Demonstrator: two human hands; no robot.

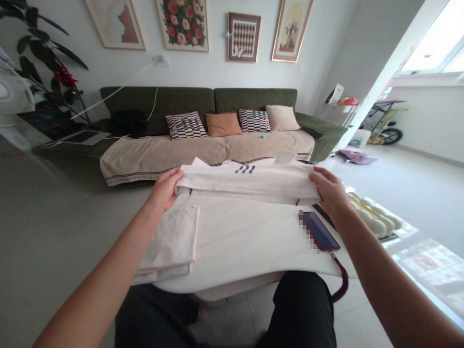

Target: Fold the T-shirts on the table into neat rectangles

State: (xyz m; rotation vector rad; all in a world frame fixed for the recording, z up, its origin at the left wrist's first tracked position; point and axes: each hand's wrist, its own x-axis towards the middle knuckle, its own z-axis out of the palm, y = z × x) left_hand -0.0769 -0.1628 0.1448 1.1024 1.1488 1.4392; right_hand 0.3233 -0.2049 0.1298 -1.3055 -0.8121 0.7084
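A white garment (250, 181) with dark stripes lies folded into a long band across the far side of a white table (246, 241). My left hand (165, 189) grips its left end, fingers curled around the fabric. My right hand (328, 191) holds the right end, fingers closed over the edge. A second folded pale cloth (174, 241) rests on the table's near left, just under my left forearm.
A phone in a dark red case (319, 231) with a strap lies on the table's right side. Beyond the table stands a green sofa (203, 104) with cushions and a beige throw. A white ribbed object (377, 220) sits to the right. My dark-trousered knees are under the table edge.
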